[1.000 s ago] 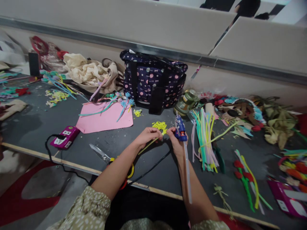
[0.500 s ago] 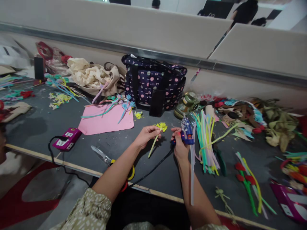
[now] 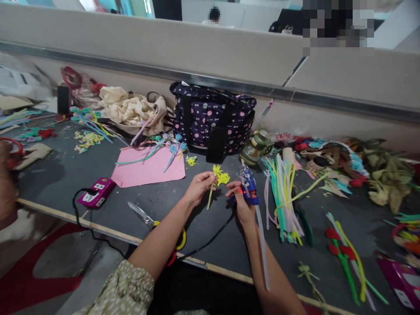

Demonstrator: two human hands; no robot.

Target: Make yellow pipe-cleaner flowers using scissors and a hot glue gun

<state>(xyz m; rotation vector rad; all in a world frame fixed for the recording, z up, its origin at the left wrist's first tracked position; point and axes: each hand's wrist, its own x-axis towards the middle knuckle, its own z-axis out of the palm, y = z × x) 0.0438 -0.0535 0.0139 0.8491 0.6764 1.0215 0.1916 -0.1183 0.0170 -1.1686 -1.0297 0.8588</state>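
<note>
My left hand (image 3: 200, 189) pinches a yellow flower made of pipe cleaner (image 3: 223, 177), its pale green-yellow stem slanting down below the fingers. In my right hand (image 3: 243, 204) is a blue hot glue gun (image 3: 250, 186) with a red light on its body. The gun's nozzle points up and away from me, and a long translucent glue stick (image 3: 263, 249) hangs from its back. A small gap separates the gun from the flower. Scissors (image 3: 141, 213) with yellow and red handles lie partly under my left forearm.
A bundle of coloured pipe cleaners (image 3: 284, 201) lies right of the gun. Behind stand a dark patterned bag (image 3: 197, 113), a phone (image 3: 216, 144) and a green jar (image 3: 257, 146). Pink paper (image 3: 151, 170) and a purple power strip (image 3: 97, 192) are at left. Another person's arm (image 3: 7, 192) shows at the edge.
The yellow flower has turned in my left fingers, with some petals now upright. My right hand has brought the glue gun a little left, nearer the flower. The view has shifted slightly.
</note>
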